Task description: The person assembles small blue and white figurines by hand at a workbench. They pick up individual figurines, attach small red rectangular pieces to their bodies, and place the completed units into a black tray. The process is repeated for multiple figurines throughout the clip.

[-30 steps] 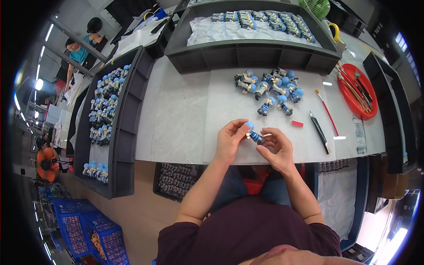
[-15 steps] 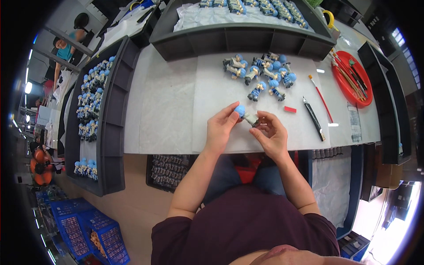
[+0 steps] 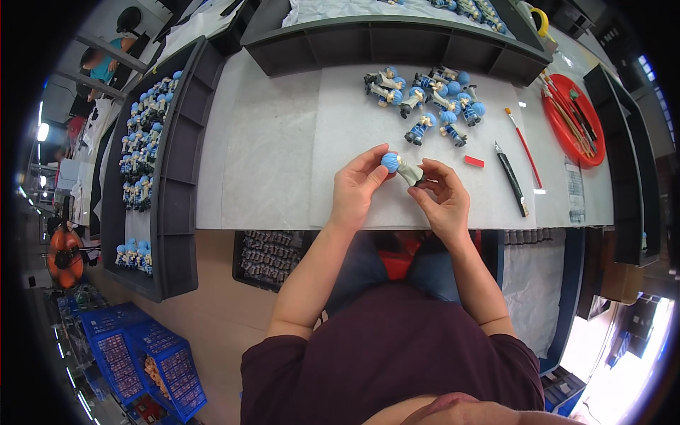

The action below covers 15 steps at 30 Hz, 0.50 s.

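Note:
Between my two hands is a small figurine (image 3: 409, 172) with a blue head, a pale grey-white body and dark feet. My left hand (image 3: 360, 185) pinches it by the blue head between thumb and fingertips. At the other end, my right hand (image 3: 443, 194) grips the dark feet with thumb and fingers. The figurine lies tilted, its head toward the left. Just beyond my hands, a loose group of similar blue-haired figurines (image 3: 420, 129) lies on the white paper (image 3: 336, 120). A small red block (image 3: 474, 162) rests to the right of my right hand.
A black craft knife (image 3: 511, 178) and a red paintbrush (image 3: 523, 145) lie at right, near a red oval tray (image 3: 552, 117) of brushes. Dark crates stand at the back (image 3: 397, 46), the left (image 3: 177, 177) and the right (image 3: 627, 170). Figurines fill parts of the back and left crates.
The figurine has turned slightly between my hands, showing more of its pale body. My view has shifted a little, so the tabletop things appear higher and further right.

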{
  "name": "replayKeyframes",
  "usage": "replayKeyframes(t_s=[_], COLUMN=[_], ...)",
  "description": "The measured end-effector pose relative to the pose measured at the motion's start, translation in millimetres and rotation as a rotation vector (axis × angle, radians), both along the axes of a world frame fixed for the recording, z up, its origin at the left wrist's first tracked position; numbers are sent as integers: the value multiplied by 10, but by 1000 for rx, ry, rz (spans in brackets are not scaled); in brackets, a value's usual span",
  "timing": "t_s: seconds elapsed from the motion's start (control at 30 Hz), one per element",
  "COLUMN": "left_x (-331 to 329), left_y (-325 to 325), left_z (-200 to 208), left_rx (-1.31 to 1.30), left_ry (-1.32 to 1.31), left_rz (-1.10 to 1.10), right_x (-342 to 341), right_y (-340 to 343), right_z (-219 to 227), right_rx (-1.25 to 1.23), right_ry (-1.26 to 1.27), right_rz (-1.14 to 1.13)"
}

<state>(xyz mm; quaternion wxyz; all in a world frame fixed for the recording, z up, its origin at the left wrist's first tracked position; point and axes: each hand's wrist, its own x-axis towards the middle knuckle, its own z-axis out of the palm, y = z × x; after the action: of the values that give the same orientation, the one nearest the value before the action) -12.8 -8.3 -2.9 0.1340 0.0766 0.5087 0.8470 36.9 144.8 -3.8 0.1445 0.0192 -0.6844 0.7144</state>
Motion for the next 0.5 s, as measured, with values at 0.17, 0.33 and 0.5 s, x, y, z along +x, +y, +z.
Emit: replayKeyframes(t_s=[0.17,0.33,0.5], left_x=[-7,4,10], left_y=[1,21,-10], left_z=[-4,18,1], left_rx=[10,17,33], left_ry=[4,9,19], left_rz=[-7,7,-8], right_x=[-3,-1,2], right_y=[10,18,-2], right_z=[-8,-6,-21], right_rx=[7,9,2], right_ry=[-11,-9,-12], right_rz=[-1,10,14])
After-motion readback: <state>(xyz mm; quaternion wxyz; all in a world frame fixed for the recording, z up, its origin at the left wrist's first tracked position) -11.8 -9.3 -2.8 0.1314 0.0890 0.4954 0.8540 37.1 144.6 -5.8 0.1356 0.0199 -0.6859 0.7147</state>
